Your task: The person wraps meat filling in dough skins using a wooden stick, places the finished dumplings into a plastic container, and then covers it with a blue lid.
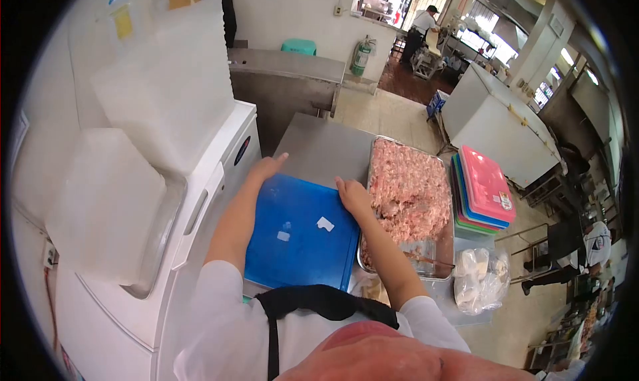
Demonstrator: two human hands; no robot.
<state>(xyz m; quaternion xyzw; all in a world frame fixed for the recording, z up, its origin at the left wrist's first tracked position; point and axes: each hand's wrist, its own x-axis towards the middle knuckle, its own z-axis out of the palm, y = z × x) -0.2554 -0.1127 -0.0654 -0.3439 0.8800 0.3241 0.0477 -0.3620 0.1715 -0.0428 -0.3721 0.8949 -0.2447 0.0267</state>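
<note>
A blue plastic lid or board (299,214) with two pale label scraps lies in front of my body on the steel table (316,136). My left hand (269,165) rests at its far left corner, fingers stretched out and thumb apart. At the far right corner is my right hand (353,196), its fingertips on the edge and the fingers partly hidden. To the right of the blue piece, a metal tray (439,269) holds ground meat (409,181), with a hollow near its lower part. What lies under the blue piece is mostly hidden.
Stacked colored lids, pink on top (482,181), stand right of the tray. A plastic bag of pale items (480,281) lies nearer. A white freezer (206,175) borders the left side. Other people (423,28) are in the background, and a white chest (499,125) stands beyond the lids.
</note>
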